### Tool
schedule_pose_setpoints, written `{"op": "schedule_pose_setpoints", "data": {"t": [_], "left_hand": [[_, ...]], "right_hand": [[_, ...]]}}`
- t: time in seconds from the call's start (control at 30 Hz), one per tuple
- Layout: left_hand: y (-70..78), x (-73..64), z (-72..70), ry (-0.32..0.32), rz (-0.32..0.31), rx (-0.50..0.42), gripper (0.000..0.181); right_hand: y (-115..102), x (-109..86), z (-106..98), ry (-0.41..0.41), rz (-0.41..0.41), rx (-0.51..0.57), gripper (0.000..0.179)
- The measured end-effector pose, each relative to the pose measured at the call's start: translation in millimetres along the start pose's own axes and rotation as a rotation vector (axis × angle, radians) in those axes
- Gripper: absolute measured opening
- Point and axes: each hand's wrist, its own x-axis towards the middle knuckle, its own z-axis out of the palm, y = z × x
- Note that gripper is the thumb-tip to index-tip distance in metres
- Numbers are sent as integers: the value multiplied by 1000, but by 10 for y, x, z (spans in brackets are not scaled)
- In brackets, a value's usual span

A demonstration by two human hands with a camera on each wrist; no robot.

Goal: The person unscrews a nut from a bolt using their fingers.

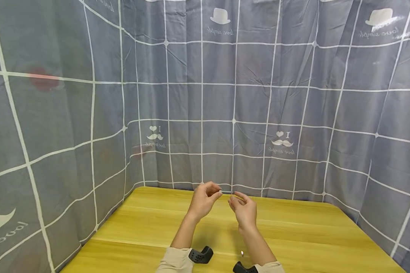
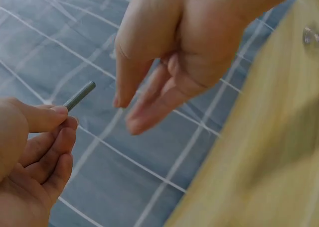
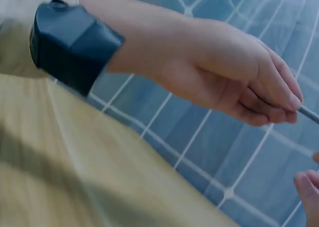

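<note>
A grey threaded metal rod, like a screw's shank (image 2: 80,95), is pinched between the thumb and fingers of my left hand (image 1: 202,200). Its free end points toward my right hand (image 1: 245,212); the other end is hidden in the grip. In the left wrist view, the right hand's thumb and fingers are bent loosely just beyond the rod's tip, apart from it, with nothing seen between them. Both hands are raised over the far part of the table. The right wrist view shows the left hand (image 3: 234,72) holding the rod (image 3: 310,114) at the right edge.
A small shiny piece (image 1: 242,253) lies on the yellow wood-grain table (image 1: 150,220) beside the right forearm. Grey checked curtains (image 1: 218,102) hang behind the table and along its sides. Black wrist devices (image 1: 201,255) sit on both forearms.
</note>
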Motion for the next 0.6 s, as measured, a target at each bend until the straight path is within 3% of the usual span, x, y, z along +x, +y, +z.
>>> {"op": "schedule_pose_setpoints", "data": {"t": [0.07, 0.13, 0.37, 0.6], "left_hand": [[-182, 14, 37, -1, -28, 23, 7], [-231, 3, 44, -4, -44, 29, 5], [-281, 13, 28, -4, -53, -2, 7], [-349, -5, -6, -25, -113, -9, 8]], "right_hand": [[98, 9, -28, 31, 15, -65, 38], [144, 16, -66, 42, 30, -95, 40], [168, 78, -42, -39, -11, -159, 34], [137, 89, -35, -87, -31, -263, 30]]}}
